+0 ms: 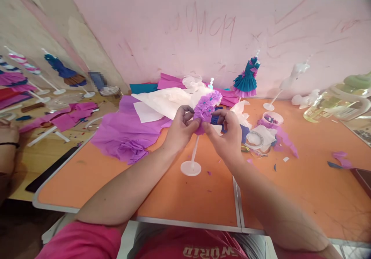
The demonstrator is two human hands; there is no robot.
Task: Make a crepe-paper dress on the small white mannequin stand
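A small white mannequin stand (191,168) rises from its round base on the orange table, its body dressed in a purple crepe paper dress (206,106) with ruffled flowers and small teal centres. At the dress's left side, my left hand (185,122) pinches the lower part between thumb and fingers. My right hand (227,129) grips the lower right edge, thumb against the front and fingers curled. The stand leans slightly to the right between both hands. My fingers partly cover the dress's lower edge.
Purple crepe paper (127,129) and white paper (165,102) lie behind my left arm. A teal dressed mannequin (246,77), a bare mannequin (294,77), a small tub (272,119), a tape roll (255,139) and a large bottle (333,100) stand or lie to the right. A co-worker's hand (8,135) is at far left.
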